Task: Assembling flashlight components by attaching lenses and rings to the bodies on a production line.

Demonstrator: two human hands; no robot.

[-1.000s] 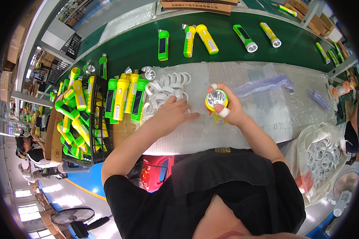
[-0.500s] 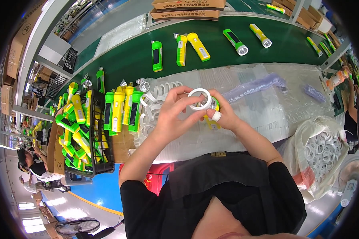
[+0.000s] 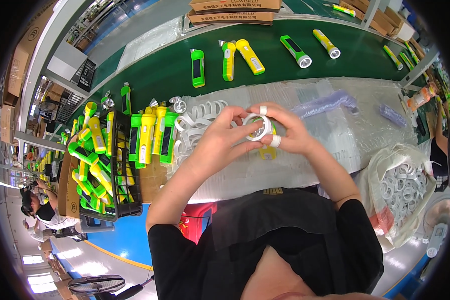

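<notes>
My left hand pinches a white plastic ring between thumb and fingers, its fingertips at the ring's edge. The ring sits at the head of a yellow and green flashlight, whose lens shows through it; whether it is fully seated, I cannot tell. My right hand grips that flashlight around its head, with white wraps on two fingers. Much of the flashlight's body is hidden by the hands. Several loose white rings lie left of my left hand. Beside them stand several green and yellow flashlights.
A black crate at left holds a heap of flashlights. Several more flashlights lie on the green belt ahead. Purple plastic wrap lies on the covered table. A white sack full of rings stands at right.
The ring has come down from above onto the flashlight's head. My right hand's fingers have spread around the head, and both hands are closer together.
</notes>
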